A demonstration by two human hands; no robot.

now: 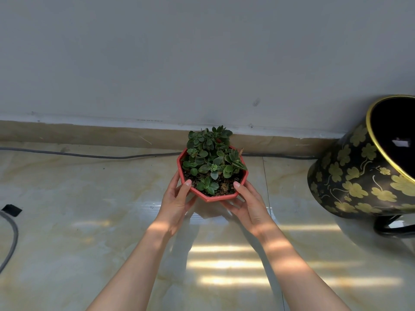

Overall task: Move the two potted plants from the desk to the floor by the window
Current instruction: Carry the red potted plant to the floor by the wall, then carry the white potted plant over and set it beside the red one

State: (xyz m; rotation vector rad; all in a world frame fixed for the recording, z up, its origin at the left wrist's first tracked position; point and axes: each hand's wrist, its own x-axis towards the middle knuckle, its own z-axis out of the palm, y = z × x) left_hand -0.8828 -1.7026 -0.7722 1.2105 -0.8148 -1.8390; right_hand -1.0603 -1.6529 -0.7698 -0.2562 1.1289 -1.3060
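You hold a red octagonal pot (213,194) of small green succulents (210,158) low over the glossy, cream marbled floor tiles (89,221), close to the skirting board (89,133). Your left hand (177,203) and right hand (247,205) cup opposite sides, thumbs hooked over the rim, probably to keep it level while you set it down. Whether its base touches the floor is unclear. A large black vase with gold leaves (363,171) stands to the right.
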